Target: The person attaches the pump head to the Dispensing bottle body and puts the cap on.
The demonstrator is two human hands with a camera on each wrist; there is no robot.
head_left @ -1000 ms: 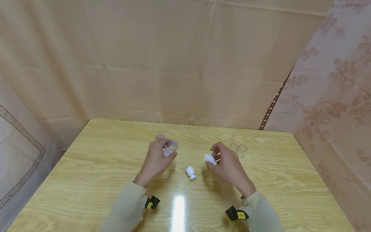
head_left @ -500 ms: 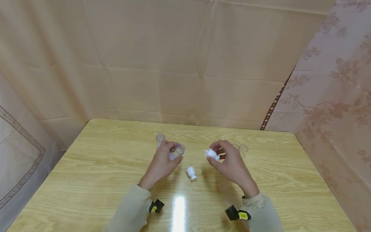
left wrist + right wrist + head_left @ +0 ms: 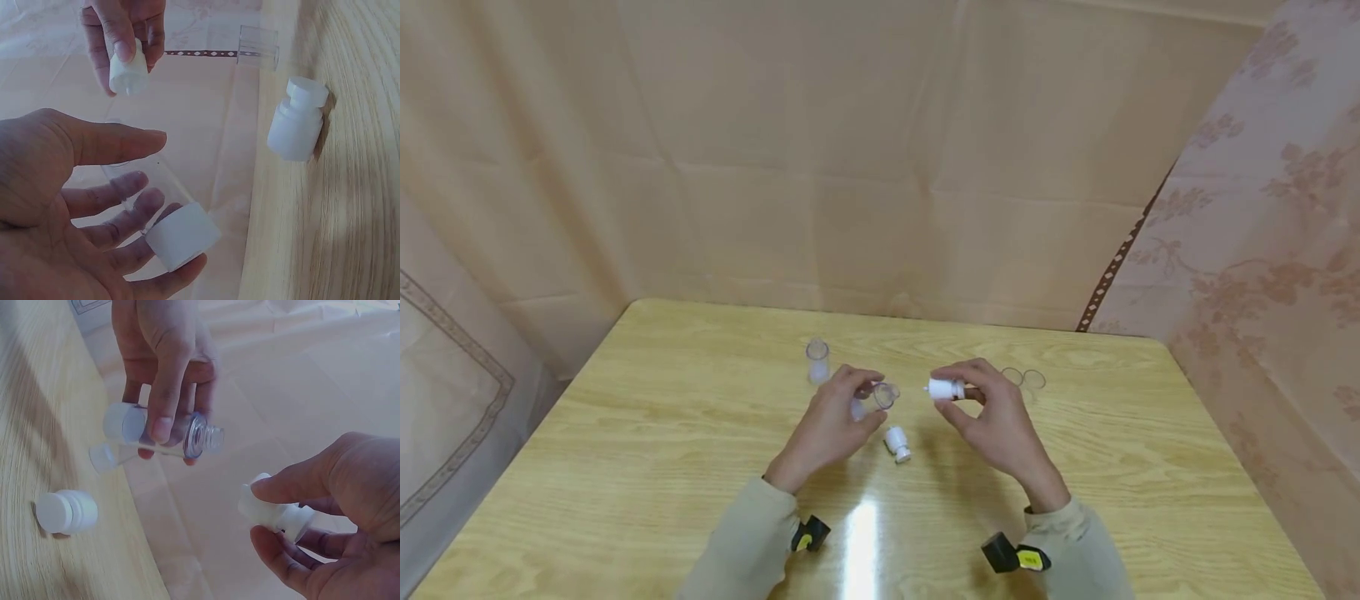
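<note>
In the head view my left hand (image 3: 827, 429) holds a clear bottle (image 3: 212, 439) with a white base (image 3: 124, 423) and a bare threaded neck. Its thumb lies along one side and its fingers along the other. To the right, my right hand (image 3: 1003, 429) pinches a white pump head (image 3: 943, 389) between thumb and fingers. The pump's narrow end faces the bottle's neck, with a gap between them. On the table below the hands lies a second white pump head (image 3: 897, 444). Another clear bottle (image 3: 818, 362) stands beyond the left hand.
Two clear round-rimmed covers stand behind the right hand; one clear cover (image 3: 257, 47) shows in the left wrist view. The wood-grain table (image 3: 662, 450) meets a beige curtain (image 3: 775, 167) at its back edge. Wrist cameras (image 3: 1000, 552) sit on both sleeves.
The left hand has carried the bottle rightward, nearer the right hand, baring the standing bottle. The right hand has raised the pump head slightly and turned it to lie level, pointing left.
</note>
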